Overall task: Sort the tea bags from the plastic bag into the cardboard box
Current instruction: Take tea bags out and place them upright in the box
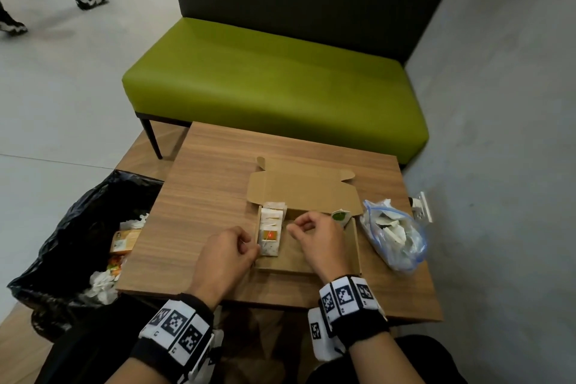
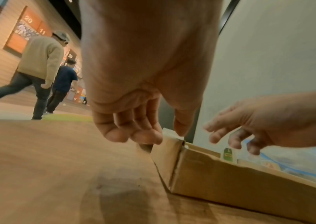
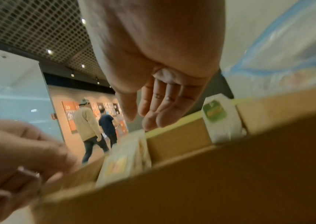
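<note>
An open cardboard box (image 1: 355, 246) lies on the wooden table (image 1: 212, 196), its lid folded back. Several white tea bags (image 1: 271, 224) stand in a row along its left wall. A green-labelled tea bag (image 1: 339, 217) (image 3: 216, 112) leans in the back right corner. My left hand (image 1: 254, 248) (image 2: 169, 134) is at the box's left wall, thumb and fingers pinching the white edge of the front tea bag (image 1: 270, 248). Over the middle of the box hovers my right hand (image 1: 296, 227) (image 3: 139, 119), fingers relaxed and holding nothing. The clear plastic bag (image 1: 392, 237) of tea bags lies right of the box.
A black rubbish bag (image 1: 78, 227) with wrappers stands open at the table's left edge. A green bench (image 1: 274, 81) is behind the table and a grey wall (image 1: 498, 134) with a socket (image 1: 422, 206) runs along the right. People (image 2: 39, 68) walk in the background.
</note>
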Demonstrator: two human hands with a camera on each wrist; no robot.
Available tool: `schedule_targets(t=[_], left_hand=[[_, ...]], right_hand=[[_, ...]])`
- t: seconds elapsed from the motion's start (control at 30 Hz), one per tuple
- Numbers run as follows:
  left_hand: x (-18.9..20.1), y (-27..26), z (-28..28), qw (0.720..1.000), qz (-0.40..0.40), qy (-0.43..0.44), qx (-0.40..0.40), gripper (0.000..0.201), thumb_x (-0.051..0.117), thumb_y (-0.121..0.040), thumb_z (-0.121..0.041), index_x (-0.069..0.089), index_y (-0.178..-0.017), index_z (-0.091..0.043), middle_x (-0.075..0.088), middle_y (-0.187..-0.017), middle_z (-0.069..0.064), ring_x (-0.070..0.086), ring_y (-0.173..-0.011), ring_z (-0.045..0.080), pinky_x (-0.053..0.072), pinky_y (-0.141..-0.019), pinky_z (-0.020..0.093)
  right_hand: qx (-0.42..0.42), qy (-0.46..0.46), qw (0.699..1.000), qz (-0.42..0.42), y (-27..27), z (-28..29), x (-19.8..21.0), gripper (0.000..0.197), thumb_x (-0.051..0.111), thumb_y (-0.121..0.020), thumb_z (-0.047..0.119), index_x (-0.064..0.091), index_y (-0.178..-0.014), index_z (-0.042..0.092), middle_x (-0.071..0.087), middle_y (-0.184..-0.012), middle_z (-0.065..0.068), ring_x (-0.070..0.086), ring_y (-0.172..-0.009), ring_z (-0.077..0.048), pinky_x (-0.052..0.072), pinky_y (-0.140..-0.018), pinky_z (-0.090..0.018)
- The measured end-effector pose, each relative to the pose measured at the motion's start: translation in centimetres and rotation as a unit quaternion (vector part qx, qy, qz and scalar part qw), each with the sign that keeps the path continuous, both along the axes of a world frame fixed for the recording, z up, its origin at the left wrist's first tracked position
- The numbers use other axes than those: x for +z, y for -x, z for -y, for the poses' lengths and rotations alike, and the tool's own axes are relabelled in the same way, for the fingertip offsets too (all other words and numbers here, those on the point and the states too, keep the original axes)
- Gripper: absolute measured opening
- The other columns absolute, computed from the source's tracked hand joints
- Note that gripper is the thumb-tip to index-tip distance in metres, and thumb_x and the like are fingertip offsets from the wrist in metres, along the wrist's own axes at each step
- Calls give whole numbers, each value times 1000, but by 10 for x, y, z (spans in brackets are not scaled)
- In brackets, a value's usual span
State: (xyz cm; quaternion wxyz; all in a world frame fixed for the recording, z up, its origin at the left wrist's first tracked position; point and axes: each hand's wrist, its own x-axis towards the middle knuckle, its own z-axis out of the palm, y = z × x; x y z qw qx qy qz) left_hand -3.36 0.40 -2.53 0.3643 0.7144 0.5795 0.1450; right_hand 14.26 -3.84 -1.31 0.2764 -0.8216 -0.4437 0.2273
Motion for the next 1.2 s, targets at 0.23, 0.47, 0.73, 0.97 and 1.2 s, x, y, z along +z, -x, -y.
schedule_targets(t=[0.23, 0.47, 0.73, 0.97, 1.2], left_hand=[[32, -46, 18, 990, -10, -90, -107, 17, 62, -92, -33, 61, -108, -28, 61, -92, -13, 58, -83, 6, 45, -69, 21], [52, -145, 39, 920, -10, -148, -363, 42, 54, -94, -13, 49, -134, -23, 49, -140, -4, 57, -112, 18, 46, -86, 26], [28, -185, 36, 857, -146, -200, -453, 45, 49, -96, -14, 38, -139, -13, 48, -137, 10, 54, -114, 33, 49, -89, 47], [14, -175, 42, 852, -125, -224, -456, 45, 49, -97, -14, 42, -141, -10, 38, -146, 7, 39, -125, 26, 44, -100, 40], [14, -172, 50, 870, -69, -209, -441, 45, 43, -101, -14, 40, -145, -5, 37, -148, 11, 36, -130, 24, 37, -106, 34]], right_hand=[[-125, -121, 961, 216, -83, 47, 55, 7, 70, -85, 22, 73, -90, 20, 65, -99, -2, 55, -97, -24, 43, -74, -34], [-115, 144, 966, 183, -147, 72, 47, 15, 63, -90, 27, 72, -88, 39, 56, -130, -1, 50, -123, -27, 38, -106, -51], [-98, 154, 968, 170, -139, 79, 34, 30, 53, -96, 28, 65, -122, 35, 61, -131, 2, 55, -122, -22, 26, -110, -54], [-120, 120, 975, 146, -139, 78, 31, 32, 57, -95, 35, 63, -126, 32, 53, -139, 1, 53, -125, -21, 28, -112, -56], [-82, 217, 944, 234, -128, 69, 35, 55, 66, -80, 63, 63, -126, 33, 38, -153, -1, 38, -139, -26, 21, -110, -69]])
